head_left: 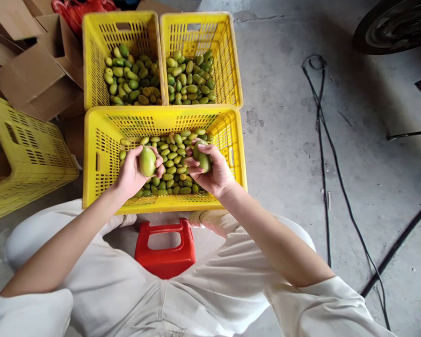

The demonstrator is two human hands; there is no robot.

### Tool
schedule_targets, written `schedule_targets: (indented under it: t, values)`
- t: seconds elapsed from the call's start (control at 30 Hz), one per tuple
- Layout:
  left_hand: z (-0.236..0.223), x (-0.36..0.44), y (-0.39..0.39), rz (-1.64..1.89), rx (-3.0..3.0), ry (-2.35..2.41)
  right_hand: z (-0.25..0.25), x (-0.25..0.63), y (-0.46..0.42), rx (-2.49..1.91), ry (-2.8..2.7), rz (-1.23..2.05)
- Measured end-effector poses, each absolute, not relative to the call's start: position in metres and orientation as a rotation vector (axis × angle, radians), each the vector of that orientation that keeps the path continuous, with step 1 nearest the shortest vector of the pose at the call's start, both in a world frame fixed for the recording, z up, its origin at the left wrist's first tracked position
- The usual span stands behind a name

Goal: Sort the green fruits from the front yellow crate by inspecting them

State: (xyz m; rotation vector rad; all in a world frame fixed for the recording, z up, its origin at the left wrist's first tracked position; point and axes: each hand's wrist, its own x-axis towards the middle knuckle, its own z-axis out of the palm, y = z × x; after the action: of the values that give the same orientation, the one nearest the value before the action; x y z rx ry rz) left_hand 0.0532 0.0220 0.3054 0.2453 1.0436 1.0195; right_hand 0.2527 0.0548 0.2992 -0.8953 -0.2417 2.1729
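My left hand (137, 167) is closed around a pale green oval fruit (148, 162) that looks like a small mango. A darker green fruit (202, 158) of the same kind is wrapped in the fingers of my right hand (210, 169). Both hands are held above the near yellow plastic crate (161, 204). Inside that crate lies a layer of loose green and yellowish fruits (175, 161), partly hidden by my hands.
Behind it stand two yellow crates, left (91, 65) and right (233, 61), partly filled with similar fruits. Another yellow crate (38, 150) and cardboard boxes (31, 75) are at left. A red plastic stool (164, 262) sits between my legs. Black cables (323, 140) and a wheel (368, 32) are right.
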Motion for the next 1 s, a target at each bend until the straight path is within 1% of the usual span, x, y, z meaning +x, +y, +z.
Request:
schedule_targets:
  t: [0.23,0.47,0.6,0.8,1.0]
  values:
    - [0.307,0.049,0.023,1.113,0.177,0.984,0.3,0.257,0.06,-0.936,-0.239,2.094]
    - [0.311,0.049,0.025,1.139,0.186,1.08,0.299,0.254,0.061,-0.92,-0.206,2.076]
    - [0.305,0.05,0.025,1.146,0.149,1.157,0.295,0.254,0.06,-0.929,-0.187,2.096]
    - [0.295,0.048,0.027,1.176,0.116,1.125,0.292,0.262,0.063,-0.929,-0.145,2.055]
    - [0.299,0.052,0.025,1.078,0.146,1.07,0.29,0.26,0.063,-0.933,-0.195,2.032]
